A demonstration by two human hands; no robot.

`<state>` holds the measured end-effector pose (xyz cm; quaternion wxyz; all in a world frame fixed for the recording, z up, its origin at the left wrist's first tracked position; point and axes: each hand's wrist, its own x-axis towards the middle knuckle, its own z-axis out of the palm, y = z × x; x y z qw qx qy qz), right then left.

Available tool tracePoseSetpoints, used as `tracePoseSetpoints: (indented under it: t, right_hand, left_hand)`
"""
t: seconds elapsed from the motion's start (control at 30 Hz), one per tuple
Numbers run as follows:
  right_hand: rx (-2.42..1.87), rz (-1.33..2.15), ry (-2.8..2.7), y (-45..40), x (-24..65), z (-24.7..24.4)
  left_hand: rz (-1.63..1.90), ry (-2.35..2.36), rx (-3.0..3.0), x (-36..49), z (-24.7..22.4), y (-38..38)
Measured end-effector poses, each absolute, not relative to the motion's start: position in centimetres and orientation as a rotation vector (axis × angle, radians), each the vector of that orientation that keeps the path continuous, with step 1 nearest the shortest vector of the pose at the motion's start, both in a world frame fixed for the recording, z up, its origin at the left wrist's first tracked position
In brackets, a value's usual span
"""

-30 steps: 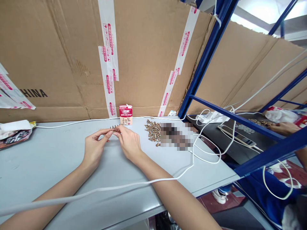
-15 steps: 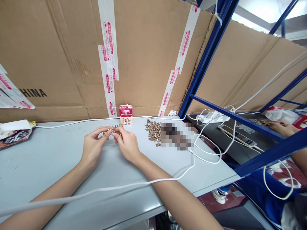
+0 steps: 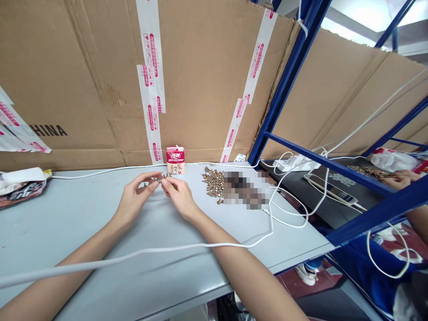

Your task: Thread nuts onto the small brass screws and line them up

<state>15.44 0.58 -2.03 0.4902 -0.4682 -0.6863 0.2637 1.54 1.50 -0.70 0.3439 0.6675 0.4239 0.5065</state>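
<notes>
My left hand point(image 3: 133, 195) and my right hand point(image 3: 179, 194) meet above the grey tabletop point(image 3: 160, 267), each closed in a pinch. Between their fingertips is a small metal piece point(image 3: 158, 180) with short prongs; fingers cover most of it, so its exact kind is unclear. Just behind the fingers stands a small red and cream drink carton point(image 3: 175, 159). To the right of my right hand lies a pile of small gold-coloured metal pieces point(image 3: 214, 182), some with pointed ends. A blurred patch hides whatever lies right beside the pile.
A white cable point(image 3: 200, 245) crosses in front over both forearms. A crumpled packet point(image 3: 25, 189) lies at left. Cardboard point(image 3: 200, 80) walls the back; a blue metal frame point(image 3: 284, 89) rises at right. Beyond it are a phone point(image 3: 331, 189), power strip point(image 3: 297, 163) and another person's hand point(image 3: 399, 179).
My hands have shifted slightly, and the prongs by the fingertips show less. The front cable has moved a little. The other person's hand has moved left towards the metal pieces there.
</notes>
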Motion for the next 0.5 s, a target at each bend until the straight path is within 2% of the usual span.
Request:
tracePoseSetpoints:
  t: [0.23, 0.4, 0.5]
  right_hand:
    - [-1.296, 0.455, -1.815, 0.10, 15.74, -1.82]
    - [-1.279, 0.438, -1.847, 0.36, 15.86, -1.99]
    - [-1.265, 0.440, -1.836, 0.39, 15.89, -1.88]
  left_hand:
    - [1.228, 1.273, 1.730, 0.79, -1.42, 2.26]
    - [1.318, 1.268, 1.863, 1.01, -1.32, 1.85]
    - [1.217, 1.204, 1.867, 0.94, -1.29, 2.15]
